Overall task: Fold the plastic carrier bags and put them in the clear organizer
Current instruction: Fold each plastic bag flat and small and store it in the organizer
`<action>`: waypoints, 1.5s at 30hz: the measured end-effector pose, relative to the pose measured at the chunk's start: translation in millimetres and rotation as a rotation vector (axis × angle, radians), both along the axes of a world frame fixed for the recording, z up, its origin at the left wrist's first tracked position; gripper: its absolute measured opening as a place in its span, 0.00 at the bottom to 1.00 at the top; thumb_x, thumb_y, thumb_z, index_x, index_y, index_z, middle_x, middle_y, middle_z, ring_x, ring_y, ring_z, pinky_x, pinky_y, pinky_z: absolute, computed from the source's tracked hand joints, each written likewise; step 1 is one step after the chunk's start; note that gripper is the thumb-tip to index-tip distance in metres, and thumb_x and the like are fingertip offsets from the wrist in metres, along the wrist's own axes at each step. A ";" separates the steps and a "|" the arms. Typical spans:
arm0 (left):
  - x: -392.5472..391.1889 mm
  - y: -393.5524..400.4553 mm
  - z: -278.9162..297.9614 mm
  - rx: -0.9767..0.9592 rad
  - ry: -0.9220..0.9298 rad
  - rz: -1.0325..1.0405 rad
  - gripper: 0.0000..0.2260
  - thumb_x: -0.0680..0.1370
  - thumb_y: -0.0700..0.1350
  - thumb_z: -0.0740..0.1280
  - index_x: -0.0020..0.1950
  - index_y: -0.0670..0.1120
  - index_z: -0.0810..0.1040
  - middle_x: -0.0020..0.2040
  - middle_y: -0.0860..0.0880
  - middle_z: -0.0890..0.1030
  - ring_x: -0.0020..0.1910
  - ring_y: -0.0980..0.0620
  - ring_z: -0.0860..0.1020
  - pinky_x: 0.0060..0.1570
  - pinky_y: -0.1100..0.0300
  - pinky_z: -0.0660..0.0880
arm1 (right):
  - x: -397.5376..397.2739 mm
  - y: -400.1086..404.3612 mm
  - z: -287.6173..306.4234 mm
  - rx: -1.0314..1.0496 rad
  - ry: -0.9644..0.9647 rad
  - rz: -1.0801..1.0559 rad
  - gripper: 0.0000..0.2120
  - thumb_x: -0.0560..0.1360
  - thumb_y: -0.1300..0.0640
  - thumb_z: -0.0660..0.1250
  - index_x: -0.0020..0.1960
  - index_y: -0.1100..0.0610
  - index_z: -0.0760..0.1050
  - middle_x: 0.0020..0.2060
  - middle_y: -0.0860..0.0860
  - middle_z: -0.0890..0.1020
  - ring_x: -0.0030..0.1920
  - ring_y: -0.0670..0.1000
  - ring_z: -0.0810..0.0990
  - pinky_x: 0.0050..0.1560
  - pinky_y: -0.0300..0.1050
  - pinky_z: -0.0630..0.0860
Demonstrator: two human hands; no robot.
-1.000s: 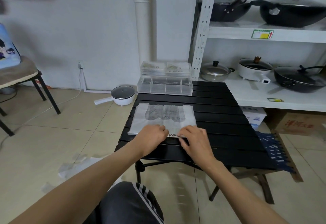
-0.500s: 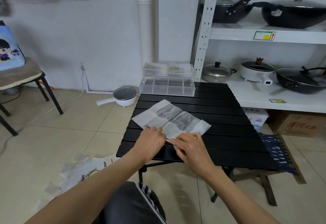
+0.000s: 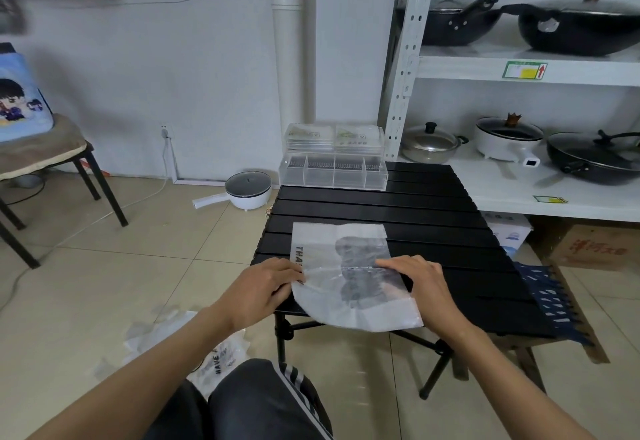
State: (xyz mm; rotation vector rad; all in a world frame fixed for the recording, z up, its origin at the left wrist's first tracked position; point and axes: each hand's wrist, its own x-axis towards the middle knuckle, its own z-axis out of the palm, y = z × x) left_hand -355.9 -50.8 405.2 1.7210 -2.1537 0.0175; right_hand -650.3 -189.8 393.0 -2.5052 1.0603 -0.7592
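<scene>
A white plastic carrier bag [image 3: 346,266] with a grey print lies lengthwise on the near part of the black slatted table [image 3: 398,207], its near end hanging over the front edge. My left hand [image 3: 266,287] pinches the bag's left edge. My right hand [image 3: 420,280] holds its right edge, fingers on top. The clear organizer [image 3: 332,173] with several compartments stands at the table's far left edge, and folded bags fill its upper tier [image 3: 334,136].
More carrier bags [image 3: 194,346] lie on the tiled floor by my knee. A white pan [image 3: 247,190] sits on the floor left of the table. White shelves [image 3: 519,72] with pots stand at right, a chair [image 3: 45,159] at far left.
The bag has been turned from lying crosswise to lying lengthwise, its near end now over the table's front edge. Both hands moved apart to its left and right edges.
</scene>
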 end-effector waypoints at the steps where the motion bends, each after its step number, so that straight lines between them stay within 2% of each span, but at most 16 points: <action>1: 0.8 -1.0 -0.8 0.006 0.015 0.007 0.17 0.78 0.49 0.55 0.59 0.51 0.80 0.61 0.56 0.78 0.60 0.56 0.75 0.58 0.62 0.73 | 2.0 -0.9 -1.1 -0.010 0.012 -0.009 0.21 0.78 0.62 0.65 0.61 0.38 0.77 0.53 0.35 0.79 0.54 0.36 0.70 0.60 0.41 0.60; 5: -2.8 -9.6 -2.4 0.010 0.030 0.056 0.16 0.73 0.40 0.65 0.58 0.54 0.77 0.57 0.58 0.77 0.52 0.55 0.75 0.51 0.60 0.74 | 9.4 -3.8 -2.2 0.006 0.025 -0.039 0.18 0.77 0.61 0.67 0.55 0.37 0.79 0.48 0.36 0.77 0.53 0.33 0.65 0.57 0.37 0.57; 7: -3.8 -16.1 -3.2 0.000 0.059 0.090 0.17 0.71 0.36 0.68 0.54 0.54 0.79 0.53 0.59 0.79 0.48 0.54 0.75 0.47 0.63 0.72 | 11.4 -4.2 0.3 0.117 -0.013 -0.074 0.12 0.78 0.57 0.66 0.50 0.39 0.81 0.46 0.38 0.77 0.52 0.31 0.63 0.57 0.41 0.59; 10: -3.1 -24.5 0.1 0.038 0.248 0.170 0.13 0.71 0.36 0.71 0.52 0.50 0.83 0.47 0.55 0.82 0.46 0.54 0.78 0.44 0.63 0.71 | 17.0 -3.9 2.7 0.123 -0.006 -0.136 0.05 0.76 0.47 0.68 0.47 0.38 0.82 0.44 0.40 0.78 0.49 0.39 0.70 0.53 0.46 0.59; 13: -6.9 -32.7 10.9 0.117 0.529 0.267 0.05 0.77 0.43 0.68 0.49 0.50 0.84 0.41 0.58 0.81 0.41 0.61 0.77 0.43 0.64 0.71 | 25.9 -5.5 8.3 0.179 0.008 -0.252 0.12 0.75 0.38 0.64 0.39 0.42 0.80 0.40 0.42 0.78 0.47 0.44 0.73 0.52 0.48 0.58; 15: -10.0 -38.0 14.6 0.138 0.622 0.332 0.05 0.78 0.45 0.67 0.49 0.49 0.83 0.41 0.51 0.82 0.42 0.55 0.78 0.46 0.61 0.72 | 31.8 -6.5 11.8 0.208 0.010 -0.326 0.17 0.76 0.37 0.63 0.33 0.44 0.74 0.37 0.42 0.78 0.45 0.46 0.75 0.53 0.49 0.59; 18: -11.3 -43.1 7.8 0.129 0.537 0.452 0.05 0.77 0.46 0.67 0.52 0.48 0.79 0.43 0.45 0.81 0.45 0.48 0.78 0.48 0.55 0.74 | 39.2 -7.1 12.2 0.225 0.021 -0.420 0.19 0.76 0.38 0.62 0.32 0.47 0.71 0.32 0.43 0.77 0.41 0.46 0.77 0.55 0.51 0.61; 21: -15.9 -44.3 1.1 0.061 0.505 0.510 0.11 0.77 0.45 0.67 0.58 0.47 0.76 0.38 0.54 0.78 0.40 0.54 0.77 0.45 0.56 0.76 | 44.9 -6.2 7.1 0.148 0.028 -0.486 0.16 0.76 0.38 0.63 0.35 0.48 0.72 0.32 0.44 0.77 0.40 0.47 0.76 0.51 0.50 0.62; 24: -21.0 -44.4 -2.1 -0.010 0.465 0.516 0.15 0.77 0.46 0.67 0.63 0.48 0.72 0.39 0.55 0.77 0.39 0.57 0.75 0.43 0.58 0.75 | 47.8 -4.4 1.7 0.049 0.060 -0.514 0.14 0.75 0.39 0.64 0.41 0.48 0.72 0.33 0.44 0.77 0.42 0.48 0.74 0.48 0.50 0.63; 27: -21.7 -45.5 -7.5 -0.014 0.408 0.492 0.24 0.76 0.51 0.67 0.71 0.50 0.65 0.53 0.52 0.78 0.49 0.53 0.77 0.48 0.56 0.76 | 50.0 -3.5 2.1 0.006 0.114 -0.507 0.14 0.76 0.39 0.63 0.51 0.48 0.71 0.38 0.44 0.79 0.45 0.50 0.76 0.49 0.51 0.65; 31: -25.2 -42.5 -8.8 -0.065 0.302 0.482 0.27 0.79 0.46 0.64 0.76 0.50 0.57 0.65 0.46 0.68 0.58 0.48 0.72 0.54 0.57 0.71 | 51.8 -1.8 1.3 -0.017 0.142 -0.528 0.21 0.77 0.41 0.63 0.65 0.51 0.68 0.49 0.48 0.80 0.52 0.52 0.77 0.53 0.52 0.65; 34: -25.5 -43.3 -11.3 -0.115 0.227 0.495 0.20 0.79 0.44 0.64 0.71 0.47 0.68 0.72 0.44 0.62 0.64 0.46 0.68 0.59 0.53 0.72 | 51.6 0.5 0.5 -0.169 0.114 -0.510 0.18 0.76 0.48 0.66 0.64 0.51 0.71 0.49 0.48 0.76 0.50 0.51 0.74 0.52 0.50 0.64; 36: -24.5 -46.0 -14.2 -0.101 0.196 0.489 0.12 0.80 0.44 0.62 0.62 0.43 0.75 0.72 0.45 0.64 0.62 0.46 0.68 0.59 0.52 0.72 | 54.7 3.6 1.6 -0.298 0.108 -0.397 0.13 0.75 0.53 0.68 0.59 0.49 0.75 0.48 0.47 0.74 0.48 0.50 0.73 0.51 0.48 0.64; 38: -24.0 -48.9 -15.7 -0.051 0.151 0.483 0.12 0.81 0.45 0.58 0.60 0.44 0.77 0.68 0.46 0.69 0.60 0.47 0.69 0.58 0.54 0.71 | 60.8 6.5 2.9 -0.348 0.124 -0.247 0.07 0.76 0.55 0.68 0.52 0.47 0.78 0.49 0.46 0.75 0.47 0.49 0.73 0.53 0.48 0.63; 41: -20.3 -52.6 -12.6 -0.034 0.107 0.480 0.12 0.82 0.46 0.57 0.59 0.46 0.77 0.60 0.49 0.74 0.54 0.49 0.70 0.54 0.55 0.72 | 70.5 10.8 1.4 -0.286 0.208 -0.173 0.07 0.79 0.53 0.63 0.49 0.45 0.79 0.46 0.43 0.77 0.47 0.49 0.74 0.54 0.47 0.61; 45: -20.9 -56.1 -8.1 -0.044 0.068 0.512 0.09 0.80 0.47 0.60 0.54 0.47 0.77 0.54 0.49 0.75 0.52 0.49 0.71 0.50 0.53 0.73 | 72.1 11.5 1.6 -0.201 0.222 -0.291 0.06 0.78 0.54 0.63 0.49 0.45 0.77 0.45 0.44 0.77 0.47 0.48 0.72 0.54 0.48 0.62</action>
